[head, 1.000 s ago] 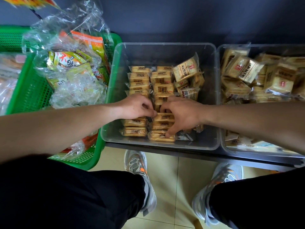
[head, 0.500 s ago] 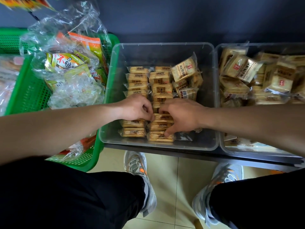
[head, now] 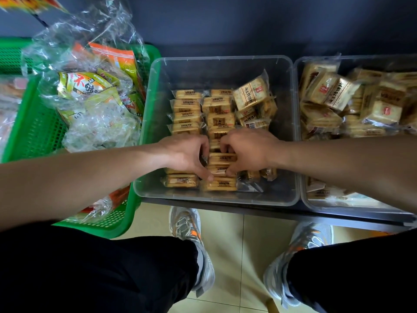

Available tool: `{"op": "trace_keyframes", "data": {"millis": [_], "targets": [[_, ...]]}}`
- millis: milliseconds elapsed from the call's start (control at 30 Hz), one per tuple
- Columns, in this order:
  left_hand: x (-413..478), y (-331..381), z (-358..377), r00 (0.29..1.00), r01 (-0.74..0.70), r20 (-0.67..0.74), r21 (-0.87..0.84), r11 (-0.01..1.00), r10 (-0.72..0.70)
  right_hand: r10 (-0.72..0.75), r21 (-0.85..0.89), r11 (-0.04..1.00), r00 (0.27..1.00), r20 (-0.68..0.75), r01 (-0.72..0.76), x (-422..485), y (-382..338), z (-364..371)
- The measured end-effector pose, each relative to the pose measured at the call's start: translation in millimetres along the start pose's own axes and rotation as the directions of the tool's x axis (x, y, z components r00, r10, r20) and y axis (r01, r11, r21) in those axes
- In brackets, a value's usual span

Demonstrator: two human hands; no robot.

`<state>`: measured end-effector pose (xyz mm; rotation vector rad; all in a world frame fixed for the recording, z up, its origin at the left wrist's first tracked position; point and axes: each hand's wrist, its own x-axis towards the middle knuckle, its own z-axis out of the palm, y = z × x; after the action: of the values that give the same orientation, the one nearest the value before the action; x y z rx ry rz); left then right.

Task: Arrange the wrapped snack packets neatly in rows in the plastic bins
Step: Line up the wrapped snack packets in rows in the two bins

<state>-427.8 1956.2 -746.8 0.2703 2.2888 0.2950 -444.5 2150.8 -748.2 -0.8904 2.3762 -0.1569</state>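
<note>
A clear plastic bin (head: 222,62) in the middle holds tan wrapped snack packets (head: 186,106) standing on edge in two rows, with a few loose packets (head: 251,93) lying askew at its right. My left hand (head: 187,154) and my right hand (head: 247,150) both reach into this bin, fingers curled down on either side of the middle row of packets (head: 222,159). The fingertips press against packets in that row; how many each hand grips is hidden. A second clear bin (head: 303,195) at the right holds a jumbled heap of the same packets (head: 331,91).
A green mesh basket (head: 38,132) at the left is filled with crinkled clear bags of other snacks (head: 90,102). The bins sit on a dark shelf edge (head: 248,211). Below are a tiled floor, my grey and orange shoes (head: 187,224) and black trousers.
Both hands stay in the middle bin. My left hand's fingers have reached further down toward the near packets, and my right hand has shifted slightly along the middle row.
</note>
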Motion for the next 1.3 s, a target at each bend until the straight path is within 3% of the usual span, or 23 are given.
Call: {"op": "trace_keyframes", "data": {"millis": [167, 400, 533, 667, 733, 900, 1067, 1167, 1300], "targets": [[-2.6, 5.6, 2.5, 0.999, 0.022, -0.045, 0.213, 0.977, -0.012, -0.006, 0.033, 0.999, 0.999, 0.034, 0.005, 2.3, 5.9, -3.5], [-4.5, 7.1, 8.9, 0.99, 0.015, -0.138, 0.382, 0.924, 0.04, 0.036, -0.07, 0.997, 0.994, -0.101, -0.043, -0.1, 9.5, -5.6], [-3.1, 1.7, -0.7, 0.992, 0.001, -0.12, 0.262, 0.965, 0.032, 0.033, -0.083, 0.996, 0.997, -0.067, -0.038, 1.7, 4.5, -2.3], [-3.3, -15.1, -12.3, 0.96, 0.012, -0.28, 0.009, 1.0, -0.009, 0.055, -0.068, 0.996, 0.994, -0.099, -0.062, 4.3, 0.2, 2.7], [-2.4, -19.1, -9.4, 0.946, 0.017, -0.323, -0.001, 1.0, -0.016, 0.085, -0.073, 0.993, 0.99, -0.114, -0.094, 6.3, -2.1, 1.2], [3.0, -18.3, -1.7, 0.973, 0.041, -0.226, -0.066, 0.997, -0.055, 0.087, -0.12, 0.988, 0.991, -0.096, -0.099, 9.1, -3.9, -3.7], [1.7, -18.1, -8.9, 0.902, 0.042, -0.431, 0.015, 0.999, -0.031, 0.067, -0.105, 0.99, 0.964, -0.257, -0.097, 2.6, 5.5, -11.4], [0.6, -19.6, -6.7, 0.923, 0.062, -0.38, 0.0, 0.998, -0.057, 0.099, -0.085, 0.99, 0.979, -0.177, -0.115, 8.0, 8.8, -13.9], [0.9, -21.2, -6.6, 0.924, 0.047, -0.381, 0.023, 0.999, -0.035, 0.008, -0.009, 1.0, 0.992, -0.122, -0.009, 12.8, 3.6, -16.7]]}}
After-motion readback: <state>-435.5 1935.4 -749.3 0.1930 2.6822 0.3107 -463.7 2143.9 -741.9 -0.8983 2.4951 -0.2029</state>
